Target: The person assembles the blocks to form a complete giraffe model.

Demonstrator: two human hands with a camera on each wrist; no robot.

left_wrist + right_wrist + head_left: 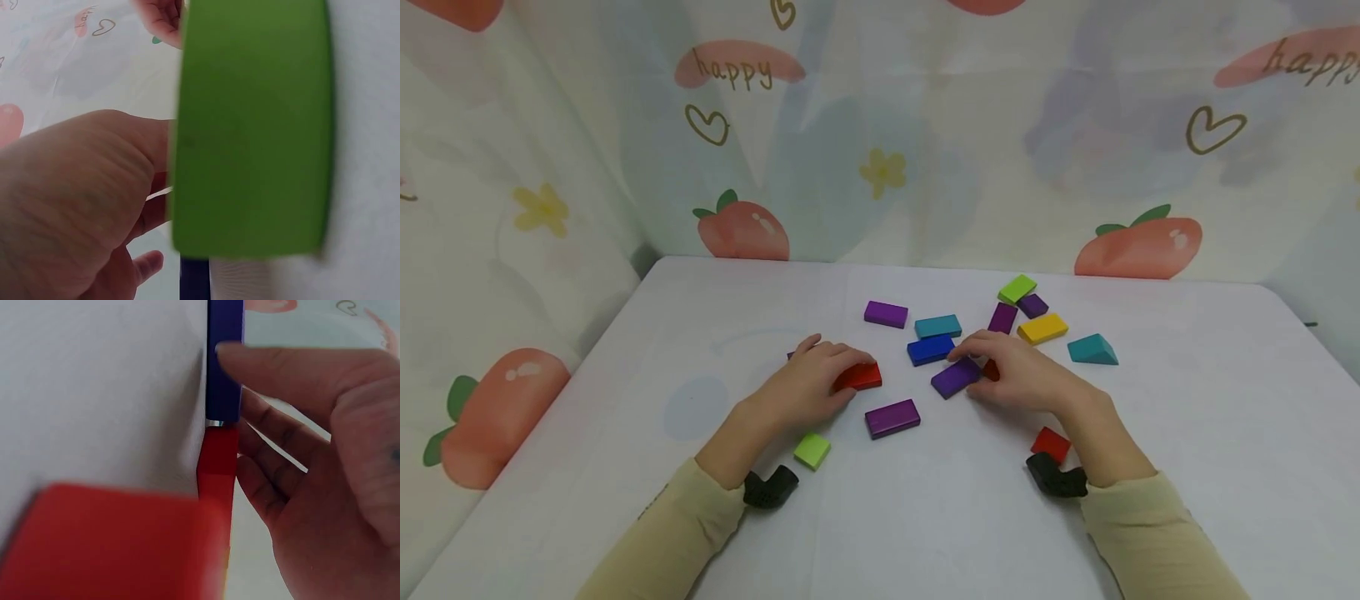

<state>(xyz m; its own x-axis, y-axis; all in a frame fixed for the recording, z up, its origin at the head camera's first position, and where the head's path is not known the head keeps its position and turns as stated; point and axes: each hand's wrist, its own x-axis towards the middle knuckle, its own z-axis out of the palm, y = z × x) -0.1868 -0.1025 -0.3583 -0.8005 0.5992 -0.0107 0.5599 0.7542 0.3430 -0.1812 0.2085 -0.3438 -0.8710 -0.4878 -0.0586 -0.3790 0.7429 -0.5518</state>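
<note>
My left hand (805,385) pinches a red block (867,377) between thumb and fingers, low over the table. A dark block peeks out behind that hand. In the left wrist view a green block (253,125) hides the fingertips. With thumb and fingers, my right hand (1026,373) holds a purple block (953,380) by its right end. The right wrist view shows the thumb on the side of this purple block (224,381). Another red block (992,370) lies partly under the right hand, end to end with the purple one in the right wrist view.
Around the hands lie a blue block (930,350), a teal block (937,327), a yellow block (1042,329) and several purple ones. A teal wedge (1093,350) is at the right. Near the wrists are a green block (812,451) and a red block (1051,445). A patterned curtain (925,225) stands behind.
</note>
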